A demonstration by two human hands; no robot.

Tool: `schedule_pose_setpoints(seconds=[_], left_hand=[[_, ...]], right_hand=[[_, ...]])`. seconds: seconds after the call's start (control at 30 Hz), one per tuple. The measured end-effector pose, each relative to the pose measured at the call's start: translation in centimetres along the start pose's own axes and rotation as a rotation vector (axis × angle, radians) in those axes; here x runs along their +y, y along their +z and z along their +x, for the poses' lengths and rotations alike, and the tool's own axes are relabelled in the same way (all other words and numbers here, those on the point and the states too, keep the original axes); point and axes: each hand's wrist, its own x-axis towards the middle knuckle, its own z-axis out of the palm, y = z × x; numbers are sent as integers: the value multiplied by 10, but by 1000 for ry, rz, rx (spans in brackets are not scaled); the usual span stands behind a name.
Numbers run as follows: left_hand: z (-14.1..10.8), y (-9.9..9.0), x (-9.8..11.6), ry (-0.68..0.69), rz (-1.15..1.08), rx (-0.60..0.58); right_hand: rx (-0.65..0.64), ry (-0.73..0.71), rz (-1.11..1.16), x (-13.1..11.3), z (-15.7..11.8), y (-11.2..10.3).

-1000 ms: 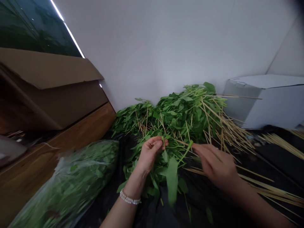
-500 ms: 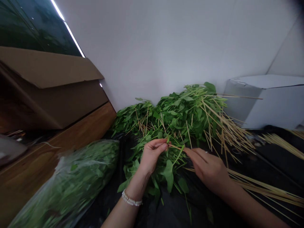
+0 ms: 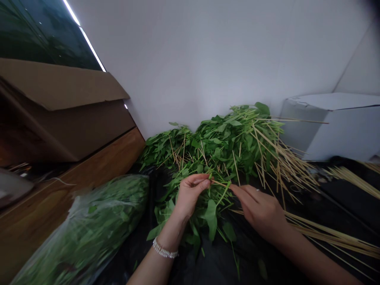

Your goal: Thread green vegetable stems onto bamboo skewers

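In the head view, the left hand [image 3: 188, 194], with a beaded bracelet [image 3: 164, 250] at its wrist, has thumb and fingers pinched together around one end of a thin stick [image 3: 219, 183]. The right hand [image 3: 263, 213] is clamped on the stick's other end. The stick spans the short gap between the hands, above the middle of the black-covered worktop [image 3: 213, 265]; a leafy stem [image 3: 211, 219] crosses it beside the right fingertips and hangs down.

Under and around the hands lie loose greens [image 3: 166, 215]. A larger heap of greens [image 3: 219, 138] lies along the worktop's far edge, by the pale wall [image 3: 208, 59], with loose sticks [image 3: 285, 162] over its right side. More sticks [image 3: 332, 233] lie towards the right edge. A clear bag of leaves [image 3: 97, 225] rests at the left edge, near a wooden board [image 3: 118, 156] and a cardboard box [image 3: 97, 126]. A white box [image 3: 350, 130] stands by the far right corner.
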Motion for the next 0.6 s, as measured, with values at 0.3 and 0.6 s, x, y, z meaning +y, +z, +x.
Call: schedule_pose_setpoints(seconds=[0.3, 0.6], left_hand=[[0, 0, 0, -11, 12, 7], [-1, 1, 0, -17, 88, -39]], right_hand=[[-11, 19, -18, 0, -4, 3], [-51, 10, 2, -1, -8, 7]])
